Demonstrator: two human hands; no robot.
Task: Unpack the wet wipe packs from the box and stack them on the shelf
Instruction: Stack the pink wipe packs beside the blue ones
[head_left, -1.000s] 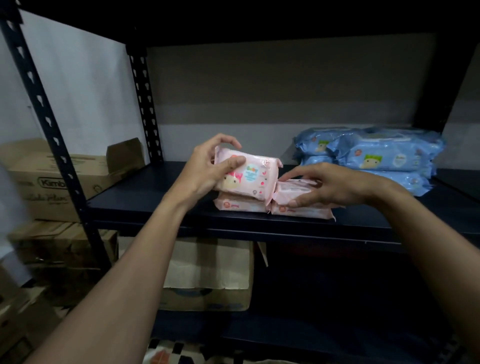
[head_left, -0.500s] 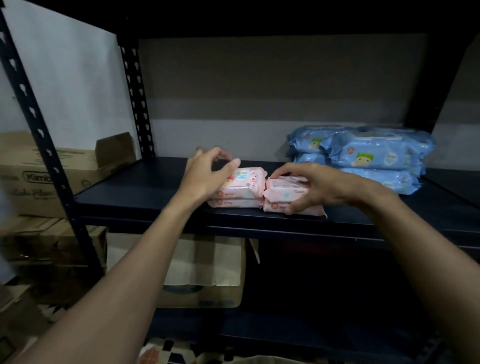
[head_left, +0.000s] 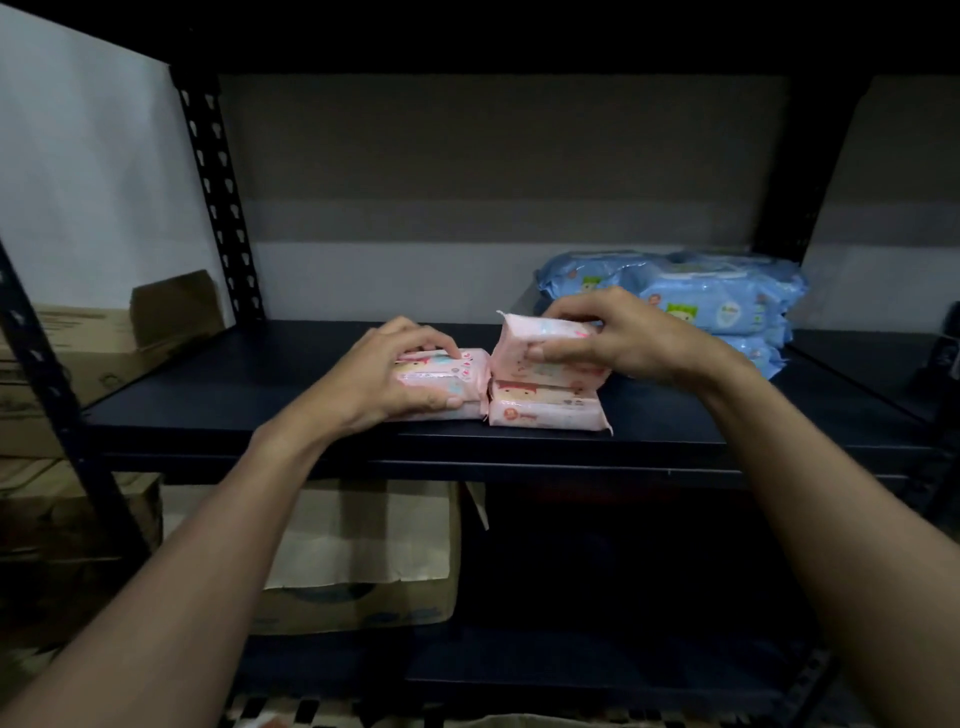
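Two stacks: left hand (head_left: 384, 379) grips left pink stack (head_left: 467, 374), right hand (head_left: 623, 332) pinches tilted top pack (head_left: 517, 338); crooked release could slide it off shelf (head_left: 260, 395) toward 6 o'clock.

Glossy crinkled plastic on pink packs (head_left: 545, 410) and blue packs (head_left: 722, 306); matt smooth metal on shelf (head_left: 260, 384); dull cardboard on box (head_left: 363, 545).
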